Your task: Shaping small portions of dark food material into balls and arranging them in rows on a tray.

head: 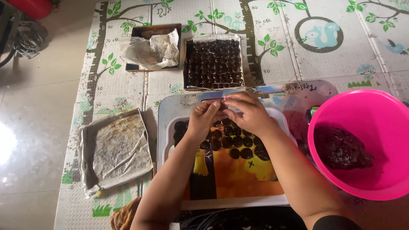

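Dark round balls (pixel 232 142) sit in rows on a white tray (pixel 170 127) with an orange picture, in the middle of the frame, on a play mat on the floor. Both hands meet at the tray's far edge. The left hand (pixel 203 120) and right hand (pixel 249 113) have their fingers curled together around one small dark piece (pixel 222 106), shaping or setting it down. It looks like ball making is the step now. More dark paste (pixel 343 149) waits in the pink bowl (pixel 383 187) at right.
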